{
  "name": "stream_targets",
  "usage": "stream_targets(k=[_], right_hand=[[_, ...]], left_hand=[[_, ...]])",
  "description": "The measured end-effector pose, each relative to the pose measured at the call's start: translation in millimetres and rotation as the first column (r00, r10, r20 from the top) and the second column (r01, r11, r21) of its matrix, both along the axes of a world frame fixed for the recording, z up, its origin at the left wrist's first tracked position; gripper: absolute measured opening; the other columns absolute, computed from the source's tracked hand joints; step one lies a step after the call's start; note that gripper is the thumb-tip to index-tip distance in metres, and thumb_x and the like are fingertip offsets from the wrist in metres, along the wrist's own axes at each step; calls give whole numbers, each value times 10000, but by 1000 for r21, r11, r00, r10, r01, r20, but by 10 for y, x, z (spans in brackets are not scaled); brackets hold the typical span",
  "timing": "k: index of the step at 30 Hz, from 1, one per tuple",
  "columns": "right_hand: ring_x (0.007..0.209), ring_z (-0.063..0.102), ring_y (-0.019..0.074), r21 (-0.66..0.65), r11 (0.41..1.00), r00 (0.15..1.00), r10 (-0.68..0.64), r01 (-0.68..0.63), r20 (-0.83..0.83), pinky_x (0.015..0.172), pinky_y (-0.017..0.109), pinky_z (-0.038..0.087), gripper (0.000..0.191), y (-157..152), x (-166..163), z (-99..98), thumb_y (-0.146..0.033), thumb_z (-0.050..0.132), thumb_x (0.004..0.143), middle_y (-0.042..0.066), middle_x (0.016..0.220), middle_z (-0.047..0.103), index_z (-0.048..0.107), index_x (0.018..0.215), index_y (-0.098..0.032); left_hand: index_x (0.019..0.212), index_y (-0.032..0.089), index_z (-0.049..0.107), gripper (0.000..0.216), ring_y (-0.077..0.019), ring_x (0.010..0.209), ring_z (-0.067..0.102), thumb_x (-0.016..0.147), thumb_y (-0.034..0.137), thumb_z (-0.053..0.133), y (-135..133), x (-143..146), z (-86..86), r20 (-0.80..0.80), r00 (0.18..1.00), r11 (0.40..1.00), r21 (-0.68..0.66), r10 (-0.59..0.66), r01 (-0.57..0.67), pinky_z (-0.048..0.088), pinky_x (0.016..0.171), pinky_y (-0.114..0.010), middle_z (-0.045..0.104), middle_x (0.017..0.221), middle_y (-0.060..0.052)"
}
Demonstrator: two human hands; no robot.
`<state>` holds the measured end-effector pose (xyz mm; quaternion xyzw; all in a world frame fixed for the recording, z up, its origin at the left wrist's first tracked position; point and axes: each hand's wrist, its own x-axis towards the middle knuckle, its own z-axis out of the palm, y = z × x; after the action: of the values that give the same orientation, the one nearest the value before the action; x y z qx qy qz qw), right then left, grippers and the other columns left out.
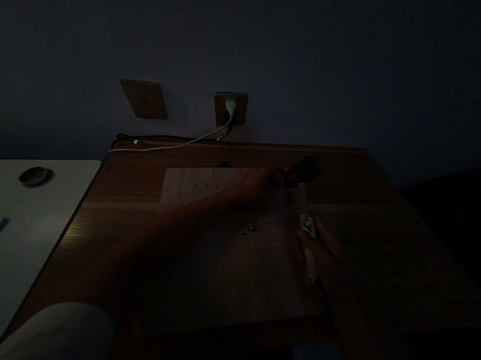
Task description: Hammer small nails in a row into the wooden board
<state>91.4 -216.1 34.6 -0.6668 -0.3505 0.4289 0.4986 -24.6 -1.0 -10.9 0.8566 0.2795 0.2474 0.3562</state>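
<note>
My right grip point(323, 256): wrapped round pale-handled, dark-headed hammer point(307, 227) | axis: runs away from me | left grip point(256, 184): left of its head, hold unclear

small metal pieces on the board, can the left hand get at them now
Probably yes: the left hand is just beyond the small metal pieces, with nothing visible between them, though dimness may hide something.

This is looking like a dim home room — a wooden counter point(368, 217) is standing against a plain wall point(310, 72) — socket point(241, 105) included.
</note>
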Motion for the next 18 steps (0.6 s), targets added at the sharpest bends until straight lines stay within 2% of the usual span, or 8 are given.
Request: stream_targets(k=[3,6,9,14,18], right_hand=[[400,463,120,16,1000,1000,-18,18,-22,371,219,375,645,-8,11,-55,-513,770,797,-83,519,551,614,1335,-195],[397,459,122,18,1000,999,-15,15,-38,362,222,385,850,-22,26,-119,-511,762,818,-90,531,560,474,1550,-190],[400,461,115,-14,1000,1000,-10,10,-19,364,216,400,840,-36,37,-149,-503,747,844,-85,546,564,468,1578,-202],[407,462,113,3,1000,999,-20,20,-25,354,208,399,889,-44,26,-126,-506,769,817,-88,562,563,460,1588,-193],[402,462,106,-16,1000,1000,-20,21,6,363,213,413,841,-55,28,-134,-499,765,843,-83,595,591,476,1588,-235]], left_hand=[[1249,154,671,436,-208,1022,743,820,72,652,-3,-5,6,7,1000,999,44,6,-7,560,906,-311,783,1147,-76],[1257,138,670,427,-212,1022,741,834,79,654,-14,-7,17,9,1000,999,46,19,-19,558,913,-314,780,1139,-85],[1261,123,669,400,-222,1039,742,862,98,653,-29,-9,33,5,999,999,34,40,-40,557,931,-321,777,1147,-97],[1335,129,633,479,-219,1027,750,858,84,658,-44,-15,55,1,999,999,8,32,-32,563,931,-321,784,1142,-91],[1322,129,632,477,-227,1043,752,848,107,680,-33,-14,47,13,999,999,-3,32,-32,568,928,-327,784,1160,-104]])
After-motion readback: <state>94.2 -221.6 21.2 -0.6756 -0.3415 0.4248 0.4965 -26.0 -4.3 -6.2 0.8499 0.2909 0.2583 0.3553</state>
